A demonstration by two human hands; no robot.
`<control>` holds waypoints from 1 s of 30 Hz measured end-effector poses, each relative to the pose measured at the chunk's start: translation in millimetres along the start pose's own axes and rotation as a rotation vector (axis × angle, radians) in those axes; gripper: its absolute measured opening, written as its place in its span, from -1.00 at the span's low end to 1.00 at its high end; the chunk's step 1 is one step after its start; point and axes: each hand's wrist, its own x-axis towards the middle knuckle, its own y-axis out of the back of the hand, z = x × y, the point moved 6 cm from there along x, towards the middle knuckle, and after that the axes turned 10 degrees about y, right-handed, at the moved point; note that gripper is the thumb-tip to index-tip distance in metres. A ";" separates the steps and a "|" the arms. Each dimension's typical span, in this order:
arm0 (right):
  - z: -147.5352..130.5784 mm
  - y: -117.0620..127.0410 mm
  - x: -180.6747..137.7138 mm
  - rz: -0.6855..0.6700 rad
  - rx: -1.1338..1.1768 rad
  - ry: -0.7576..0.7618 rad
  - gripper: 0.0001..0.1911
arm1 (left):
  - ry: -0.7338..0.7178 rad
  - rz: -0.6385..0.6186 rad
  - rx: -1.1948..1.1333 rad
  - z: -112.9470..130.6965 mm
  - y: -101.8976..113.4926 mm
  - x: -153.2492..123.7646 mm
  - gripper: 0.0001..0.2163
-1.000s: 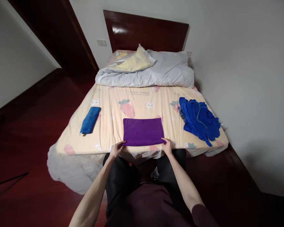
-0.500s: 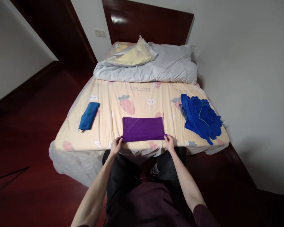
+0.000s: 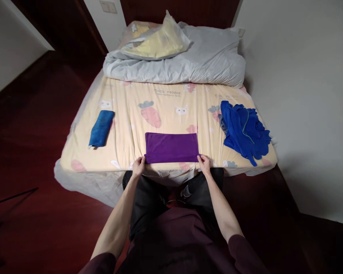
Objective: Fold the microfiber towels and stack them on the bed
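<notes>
A purple towel [image 3: 172, 147], folded into a flat rectangle, lies near the front edge of the bed. My left hand [image 3: 138, 166] pinches its near left corner between thumb and fingers. At the near right corner, my right hand [image 3: 204, 164] grips the cloth the same way. To the left rests a blue folded towel [image 3: 102, 128] in a compact bundle. A loose heap of bright blue cloth [image 3: 242, 131] sits on the right, with a thin green line across it.
The bed's sheet [image 3: 122, 121] is cream with carrot and rabbit prints. A grey quilt [image 3: 211, 57] is bunched at the far end, with a pale yellow pillow [image 3: 162, 42] in a translucent cover on it. A white wall [image 3: 303, 95] stands on the right.
My view has tilted slightly down, so the bed shows higher in the picture. Both hands still hold the purple towel's near corners, and the towel lies much the same on the bed.
</notes>
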 end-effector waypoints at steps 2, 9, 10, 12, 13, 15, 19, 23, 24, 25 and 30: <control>4.4 -0.2 0.1 0.008 0.023 -0.013 -0.50 | -0.001 -0.015 -0.072 -0.6 -1.2 -0.8 -0.43; 7.8 -3.0 2.8 -0.074 0.028 -0.031 -0.45 | -0.045 -0.118 -0.118 2.0 -0.5 -9.5 -0.49; 6.2 -2.4 3.3 -0.080 0.017 -0.031 -0.43 | -0.057 -0.122 -0.097 2.7 -0.3 -10.4 -0.51; 2.5 -1.0 3.8 -0.084 -0.002 -0.031 -0.41 | -0.066 -0.110 -0.082 2.9 0.4 -11.2 -0.52; 0.7 -0.7 3.7 -0.086 -0.011 -0.030 -0.40 | -0.063 -0.097 -0.090 2.6 0.8 -11.2 -0.51; -2.5 -0.8 3.2 -0.083 -0.025 -0.023 -0.41 | -0.055 -0.076 -0.111 1.6 0.8 -11.2 -0.50; -3.1 -3.2 1.9 -0.066 -0.021 -0.018 -0.43 | -0.048 -0.063 -0.085 -0.9 -1.1 -11.3 -0.52; 2.9 -4.0 2.0 -0.082 -0.044 -0.030 -0.44 | -0.049 -0.017 -0.097 -7.1 -0.3 -8.5 -0.55; 4.4 -3.7 2.1 -0.084 -0.038 -0.034 -0.45 | -0.044 -0.006 -0.107 -9.2 -0.3 -7.5 -0.54; 5.8 -3.5 2.1 -0.086 -0.022 -0.041 -0.45 | -0.035 0.003 -0.115 -11.1 -0.5 -6.8 -0.53; 14.5 0.1 3.8 -0.020 0.089 -0.086 -0.46 | -0.011 -0.026 -0.177 -6.3 -1.2 -8.9 -0.53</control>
